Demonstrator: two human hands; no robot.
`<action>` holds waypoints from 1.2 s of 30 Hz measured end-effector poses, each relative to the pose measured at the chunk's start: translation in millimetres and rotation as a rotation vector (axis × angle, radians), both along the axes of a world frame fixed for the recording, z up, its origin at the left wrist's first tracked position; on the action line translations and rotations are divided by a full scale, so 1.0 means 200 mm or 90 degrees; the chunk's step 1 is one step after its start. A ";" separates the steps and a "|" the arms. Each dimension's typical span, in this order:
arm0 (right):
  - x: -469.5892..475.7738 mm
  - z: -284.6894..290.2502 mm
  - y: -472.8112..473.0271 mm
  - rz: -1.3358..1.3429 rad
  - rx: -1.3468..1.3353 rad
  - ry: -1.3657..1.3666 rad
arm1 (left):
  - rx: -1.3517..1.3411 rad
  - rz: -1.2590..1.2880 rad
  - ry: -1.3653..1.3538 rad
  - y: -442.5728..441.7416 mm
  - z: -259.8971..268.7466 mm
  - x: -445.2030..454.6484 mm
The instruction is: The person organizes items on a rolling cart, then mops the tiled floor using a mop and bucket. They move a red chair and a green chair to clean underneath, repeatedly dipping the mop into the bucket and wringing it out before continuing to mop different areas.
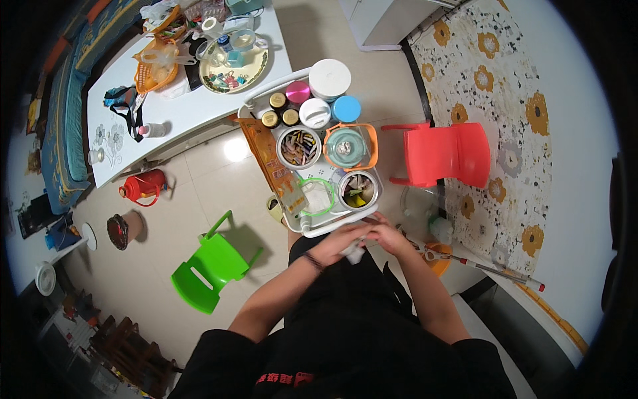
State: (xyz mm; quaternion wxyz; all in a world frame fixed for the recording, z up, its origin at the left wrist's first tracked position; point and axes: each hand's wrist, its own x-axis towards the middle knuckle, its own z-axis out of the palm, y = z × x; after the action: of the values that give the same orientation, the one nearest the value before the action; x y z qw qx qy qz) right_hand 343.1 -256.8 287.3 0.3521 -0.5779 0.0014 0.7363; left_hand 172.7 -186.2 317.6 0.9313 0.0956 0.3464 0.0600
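Observation:
My left hand (pixel 343 241) and my right hand (pixel 388 233) meet in front of my lap, their fingers overlapping at the near right end of a white trolley (pixel 319 228). A crumpled white tissue (pixel 355 252) sticks out beneath my left hand, which grips it. My right fingers are partly hidden and slightly blurred. Just beyond the hands stands a round tin (pixel 358 190) of small wrapped packets. To its left are a green-rimmed container (pixel 319 197) and an orange plastic package (pixel 276 169). Farther back are a tin of wrapped sticks (pixel 299 147) and an orange-framed container (pixel 371 147) around a glass jar.
Lidded jars (pixel 315 113) fill the trolley's far end. A red chair (pixel 443 155) stands right, a green chair (pixel 214 272) left, near a red thermos (pixel 144 185). A white table (pixel 169 119) holds baskets and a tray. A red-tipped pole (pixel 498 274) lies near my right arm.

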 end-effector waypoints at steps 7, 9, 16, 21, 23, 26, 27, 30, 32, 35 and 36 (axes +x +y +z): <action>-0.32 -0.06 0.14 -0.125 -0.014 0.063 | 0.337 -0.100 0.567 0.32 -0.10 -0.81; -0.39 -0.10 0.16 -0.247 0.005 0.038 | 0.297 -0.038 0.515 0.44 -0.18 -0.81; -0.33 -0.16 0.18 -0.306 0.052 -0.075 | 0.261 -0.080 0.387 0.67 -0.32 -0.65; -0.09 -0.15 0.25 -0.243 0.037 -0.159 | 0.288 0.025 0.365 0.58 -0.39 -0.49; 0.04 -0.12 0.30 -0.226 0.062 -0.149 | 0.271 0.020 0.338 0.56 -0.42 -0.43; 0.25 -0.10 0.40 -0.153 0.043 -0.211 | 0.246 0.048 0.294 0.50 -0.45 -0.30; 0.31 -0.09 0.44 -0.125 0.044 -0.236 | 0.226 0.060 0.294 0.48 -0.45 -0.26; 0.54 -0.09 0.57 -0.032 0.078 -0.319 | 0.185 0.101 0.256 0.44 -0.43 -0.10; 0.69 -0.09 0.66 0.034 0.063 -0.357 | 0.131 0.111 0.269 0.44 -0.41 -0.02; 0.87 -0.11 0.81 0.081 0.072 -0.421 | 0.068 0.151 0.230 0.49 -0.41 0.07; 0.93 -0.12 0.85 0.096 0.085 -0.422 | 0.044 0.165 0.212 0.52 -0.40 0.08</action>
State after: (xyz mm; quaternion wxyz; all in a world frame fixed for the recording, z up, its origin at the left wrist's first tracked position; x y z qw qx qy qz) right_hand 528.9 -86.4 263.0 0.3149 -0.7599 -0.2040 0.5308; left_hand 188.8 -81.7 237.1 0.8419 0.0910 0.5024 0.1748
